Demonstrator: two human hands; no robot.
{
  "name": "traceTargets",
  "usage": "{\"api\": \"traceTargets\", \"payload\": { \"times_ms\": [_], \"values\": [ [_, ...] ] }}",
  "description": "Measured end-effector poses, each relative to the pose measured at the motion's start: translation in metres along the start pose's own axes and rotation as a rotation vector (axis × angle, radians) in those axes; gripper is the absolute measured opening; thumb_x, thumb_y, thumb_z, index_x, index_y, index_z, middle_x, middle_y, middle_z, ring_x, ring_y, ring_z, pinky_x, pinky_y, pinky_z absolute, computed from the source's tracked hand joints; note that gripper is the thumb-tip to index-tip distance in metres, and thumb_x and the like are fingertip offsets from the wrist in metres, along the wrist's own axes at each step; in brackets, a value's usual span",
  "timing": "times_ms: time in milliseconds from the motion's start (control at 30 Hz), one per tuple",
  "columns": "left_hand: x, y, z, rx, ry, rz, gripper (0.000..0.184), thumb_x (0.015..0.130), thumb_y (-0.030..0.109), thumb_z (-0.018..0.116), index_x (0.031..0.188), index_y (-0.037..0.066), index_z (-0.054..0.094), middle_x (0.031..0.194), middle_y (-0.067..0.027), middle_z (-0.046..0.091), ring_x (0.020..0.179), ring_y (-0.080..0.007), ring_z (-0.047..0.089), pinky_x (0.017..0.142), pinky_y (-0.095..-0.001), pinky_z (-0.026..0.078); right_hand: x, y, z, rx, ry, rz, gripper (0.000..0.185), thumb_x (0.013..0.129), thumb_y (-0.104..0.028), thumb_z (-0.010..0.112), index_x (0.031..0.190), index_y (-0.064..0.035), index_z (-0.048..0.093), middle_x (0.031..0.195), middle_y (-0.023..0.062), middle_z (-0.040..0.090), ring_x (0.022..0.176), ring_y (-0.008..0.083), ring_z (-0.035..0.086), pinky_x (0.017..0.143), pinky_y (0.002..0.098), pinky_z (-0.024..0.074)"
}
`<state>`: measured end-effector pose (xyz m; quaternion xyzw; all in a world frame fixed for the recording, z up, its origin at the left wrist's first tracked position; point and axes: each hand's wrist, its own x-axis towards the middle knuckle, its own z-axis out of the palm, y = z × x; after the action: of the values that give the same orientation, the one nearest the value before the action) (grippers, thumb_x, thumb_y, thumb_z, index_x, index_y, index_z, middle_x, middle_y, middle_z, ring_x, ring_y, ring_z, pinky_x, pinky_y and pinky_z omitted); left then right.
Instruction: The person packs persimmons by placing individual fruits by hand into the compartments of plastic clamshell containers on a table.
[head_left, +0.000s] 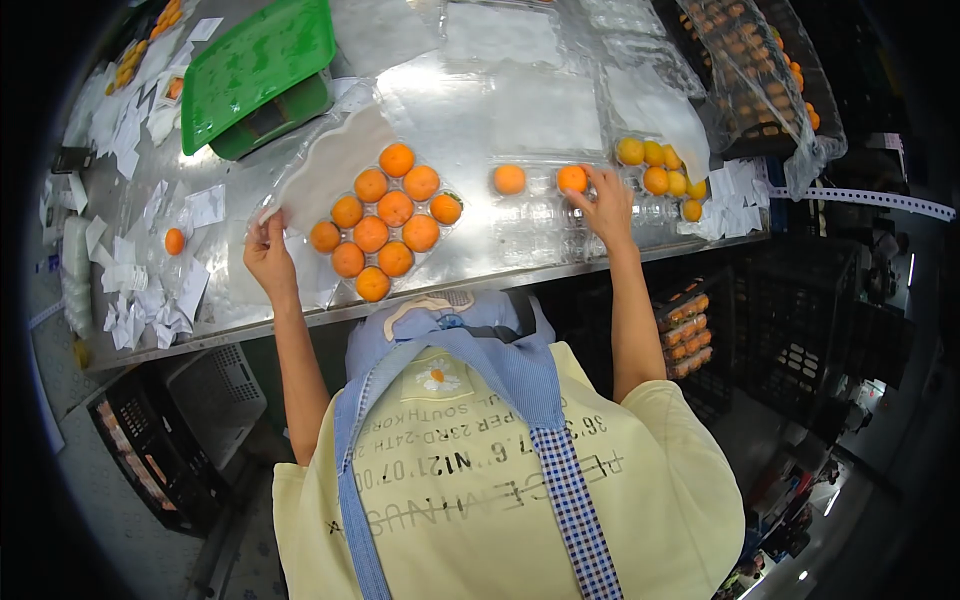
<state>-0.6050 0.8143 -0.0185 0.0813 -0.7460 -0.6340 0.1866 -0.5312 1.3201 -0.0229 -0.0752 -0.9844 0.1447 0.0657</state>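
My left hand (268, 252) pinches the edge of a clear plastic lid lined with a whitish sheet (335, 160). Attached or lying right beside it is a clear tray holding several oranges (395, 209) in rows. Farther right, the fingers of my right hand (610, 208) close around a single orange (572, 179), which sits at a second clear plastic tray (540, 222). Another orange (509, 180) rests in that tray, just left of the one I hold. Whether the held orange is touching the tray is unclear.
A green bin (255, 75) lies tilted at the back left. Paper scraps (150, 300) and a small orange fruit (175, 241) are at left. Yellower fruit (655, 181) sits right of my hand. A plastic-lined crate of oranges (765, 80) stands back right; packed boxes (685, 335) sit below the table edge.
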Motion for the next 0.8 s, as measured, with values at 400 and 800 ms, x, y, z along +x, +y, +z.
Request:
{"api": "traceTargets", "payload": {
  "times_ms": [400, 800],
  "values": [
    [-0.003, 0.004, 0.001, 0.006, 0.011, -0.009, 0.017, 0.092, 0.008, 0.064, 0.106, 0.0, 0.068, 0.089, -0.0012, 0.067, 0.078, -0.0067, 0.059, 0.069, -0.0201, 0.045, -0.028, 0.027, -0.043, 1.683, 0.284, 0.471, 0.026, 0.082, -0.015, 0.065, 0.105, -0.0067, 0.057, 0.097, 0.0035, 0.058, 0.093, 0.018, 0.058, 0.084, 0.037, 0.0489],
    [0.0, 0.007, 0.0, 0.045, 0.007, -0.035, 0.021, 0.092, 0.009, 0.064, 0.109, -0.002, 0.065, 0.089, -0.0034, 0.067, 0.077, -0.0075, 0.059, 0.07, -0.021, 0.047, -0.037, 0.007, -0.028, 0.004, 0.028, 0.299, 0.048, 0.072, -0.038, 0.078, 0.108, -0.008, 0.067, 0.096, 0.0115, 0.064, 0.086, 0.0281, 0.063, 0.074, 0.0379, 0.0511]
  ]
}}
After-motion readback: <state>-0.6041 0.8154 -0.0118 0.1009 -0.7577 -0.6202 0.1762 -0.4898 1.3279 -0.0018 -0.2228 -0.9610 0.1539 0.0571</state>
